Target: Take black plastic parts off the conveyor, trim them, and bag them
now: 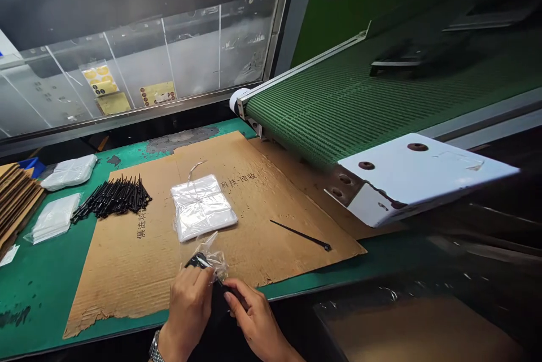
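Bagging seems to be in hand: at the counter's [38,286] near edge, the fingers of the left hand [188,306] and right hand [254,322] pinch a small clear bag [210,257] around a black piece [197,262], and the next move likely calls for holding its mouth steady.

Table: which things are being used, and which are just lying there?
In use, likely: left hand, right hand, small bag they hold, black piece in it, bag stack, tie pile.
Lying about: single tie, white packs, cardboard stack, stickers, conveyor.
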`<state>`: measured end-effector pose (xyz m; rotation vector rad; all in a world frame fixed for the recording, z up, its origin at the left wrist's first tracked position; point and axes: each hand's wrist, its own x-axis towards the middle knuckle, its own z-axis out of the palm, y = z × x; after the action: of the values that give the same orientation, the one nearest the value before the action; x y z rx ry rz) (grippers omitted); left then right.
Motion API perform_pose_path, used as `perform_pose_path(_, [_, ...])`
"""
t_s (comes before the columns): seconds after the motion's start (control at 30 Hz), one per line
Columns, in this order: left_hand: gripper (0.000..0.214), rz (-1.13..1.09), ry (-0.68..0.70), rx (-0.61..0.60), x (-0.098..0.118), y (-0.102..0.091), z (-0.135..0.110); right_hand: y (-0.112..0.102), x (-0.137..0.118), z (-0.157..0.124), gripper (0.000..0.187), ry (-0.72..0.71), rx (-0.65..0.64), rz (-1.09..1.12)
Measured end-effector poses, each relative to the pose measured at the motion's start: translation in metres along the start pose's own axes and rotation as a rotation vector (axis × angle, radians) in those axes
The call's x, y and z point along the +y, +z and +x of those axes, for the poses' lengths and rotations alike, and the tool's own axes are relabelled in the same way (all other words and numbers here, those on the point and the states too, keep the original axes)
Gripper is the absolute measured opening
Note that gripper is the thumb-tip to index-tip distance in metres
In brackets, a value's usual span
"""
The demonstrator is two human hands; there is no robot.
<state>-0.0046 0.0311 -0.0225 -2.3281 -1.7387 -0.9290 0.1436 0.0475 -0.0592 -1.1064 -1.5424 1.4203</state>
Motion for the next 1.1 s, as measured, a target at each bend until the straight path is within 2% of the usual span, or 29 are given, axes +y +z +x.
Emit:
perform_pose_path(0.07, [0.018, -0.054, 0.083, 0.012, 0.006, -0.002, -0.001, 0.001, 0.002, 0.006, 0.036, 0.099, 0.048, 0.162])
perform_pose_path(0.17, [0.020, -0.049, 0.087, 0.055, 0.014, -0.005, -0.003, 0.005, 0.001, 0.012, 0.046, 0.186, 0.160, 0.375])
perform_pose_path(0.27, [0.022, -0.029, 0.089, 0.057, 0.028, -0.004, -0.002, 0.012, -0.005, 0.011, 0.054, 0.146, 0.219, 0.450])
perform_pose_path(0.37, [0.028, -0.034, 0.098, 0.011, 0.045, 0.001, 0.002, 0.019, -0.013, 0.007, 0.053, 0.084, 0.271, 0.486])
perform_pose_path(0.47, [0.031, -0.145, 0.163, -0.125, 0.052, -0.001, 0.009, 0.020, -0.017, 0.006, 0.056, 0.087, 0.284, 0.494])
perform_pose_path(0.53, [0.029, -0.221, 0.264, -0.253, 0.050, -0.007, 0.013, 0.016, -0.018, 0.011, 0.060, 0.135, 0.231, 0.497])
perform_pose_path(0.6, [0.029, -0.246, 0.356, -0.354, 0.046, -0.012, 0.014, 0.009, -0.017, 0.016, 0.055, 0.188, 0.188, 0.500])
perform_pose_path(0.67, [0.028, -0.301, 0.396, -0.406, 0.043, -0.014, 0.010, 0.003, -0.017, 0.021, 0.045, 0.228, 0.167, 0.503])
perform_pose_path(0.7, [0.026, -0.362, 0.381, -0.384, 0.041, -0.014, 0.005, 0.000, -0.016, 0.023, 0.041, 0.238, 0.162, 0.503])
perform_pose_path(0.73, [0.025, -0.439, 0.333, -0.307, 0.039, -0.013, 0.000, -0.003, -0.016, 0.024, 0.038, 0.240, 0.164, 0.510])
perform_pose_path(0.8, [0.028, -0.565, 0.091, 0.013, 0.033, -0.009, -0.010, -0.006, -0.016, 0.024, 0.035, 0.246, 0.178, 0.532])
perform_pose_path(0.87, [0.048, -0.626, -0.314, 0.380, 0.025, -0.005, -0.017, -0.006, -0.016, 0.022, 0.035, 0.246, 0.201, 0.554])
perform_pose_path(0.9, [0.056, -0.686, -0.521, 0.480, 0.022, -0.004, -0.018, -0.005, -0.016, 0.021, 0.036, 0.249, 0.207, 0.564])
perform_pose_path(0.93, [0.061, -0.811, -0.699, 0.510, 0.019, -0.003, -0.017, -0.003, -0.017, 0.019, 0.036, 0.251, 0.206, 0.569])
perform_pose_path(0.97, [0.063, -0.986, -0.845, 0.476, 0.017, -0.002, -0.016, -0.001, -0.017, 0.017, 0.036, 0.249, 0.193, 0.569])
perform_pose_path(1.03, [0.058, -1.398, -1.046, 0.317, 0.016, -0.001, -0.010, 0.005, -0.019, 0.013, 0.036, 0.226, 0.142, 0.563])
perform_pose_path(1.1, [0.040, -1.694, -1.197, 0.229, 0.016, -0.002, -0.005, 0.009, -0.021, 0.010, 0.036, 0.188, 0.087, 0.536])
